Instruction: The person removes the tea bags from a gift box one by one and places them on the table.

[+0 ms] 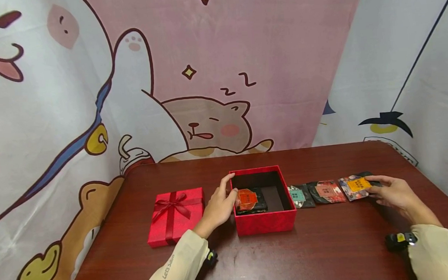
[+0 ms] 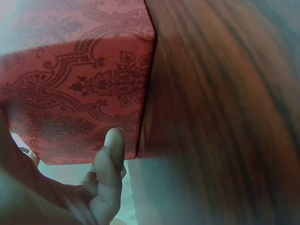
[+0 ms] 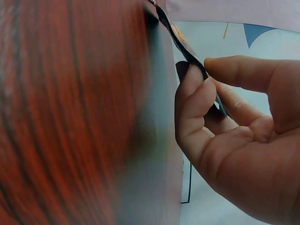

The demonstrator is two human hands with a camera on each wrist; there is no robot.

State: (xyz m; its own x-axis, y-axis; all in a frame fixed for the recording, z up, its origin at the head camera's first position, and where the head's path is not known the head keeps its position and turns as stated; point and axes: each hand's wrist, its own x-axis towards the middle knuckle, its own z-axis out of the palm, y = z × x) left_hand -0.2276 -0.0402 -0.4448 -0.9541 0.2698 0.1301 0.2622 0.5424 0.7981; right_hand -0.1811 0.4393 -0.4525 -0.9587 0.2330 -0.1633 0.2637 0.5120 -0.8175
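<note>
A red open gift box (image 1: 265,224) stands mid-table, its dark inside holding a black packet with an orange-red label (image 1: 248,198) at the left. My left hand (image 1: 219,203) holds the box's left side, thumb and index finger at its rim. The left wrist view shows other fingers (image 2: 114,143) against the patterned red wall. My right hand (image 1: 395,195) pinches the edge of a patterned packet with a yellow-orange label (image 1: 357,185), the right end of a row. In the right wrist view, the packet (image 3: 180,42) is seen edge-on between thumb and fingers.
A red box lid (image 1: 178,212) with a ribbon bow lies left of the box. Right of the box lie a packet with a teal label (image 1: 299,195) and a black and red packet (image 1: 326,192). A printed cloth (image 1: 289,66) hangs behind the brown table (image 1: 325,254).
</note>
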